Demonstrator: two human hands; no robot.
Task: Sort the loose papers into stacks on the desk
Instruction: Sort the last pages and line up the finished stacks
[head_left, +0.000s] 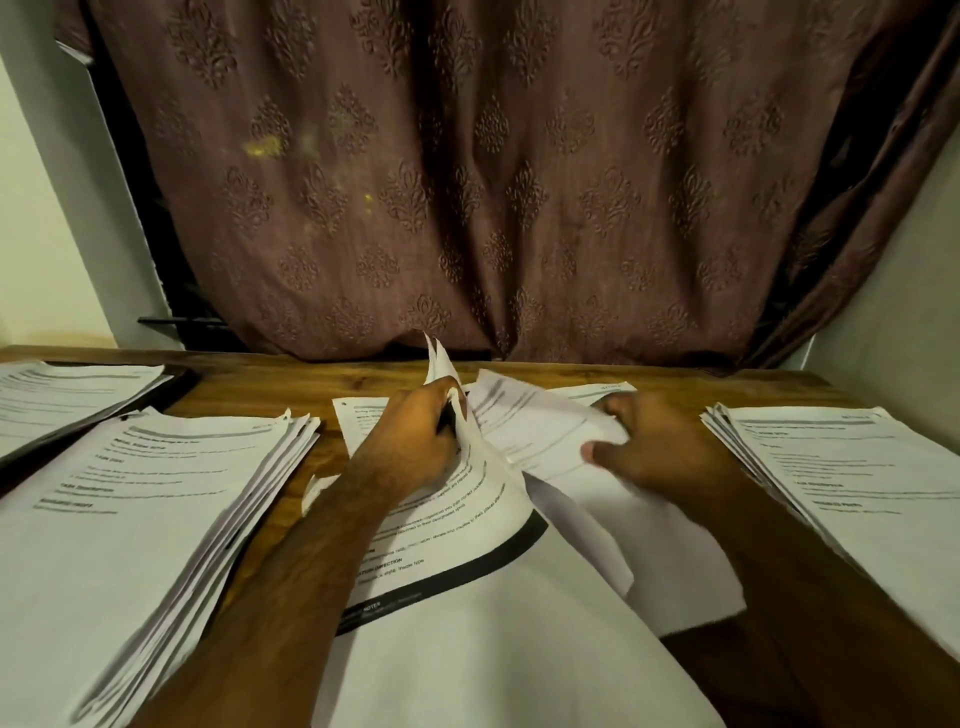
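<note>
Head view: loose papers (467, 525) sit mid-desk between the side stacks — thin printed sheets, light, floppy, likely to slide and curl. Best taken by an edge or corner, one sheet at a time. Left hand (415, 436) has fingers curled round lifted sheets; right hand (654, 447) pinches another sheet's edge. White pages, black text, one with a dark band.

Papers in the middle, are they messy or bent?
Yes. The middle papers are jumbled and curling, with the left hand lifting sheets and the right hand gripping a bent sheet. The left stack is fanned out unevenly.
</note>
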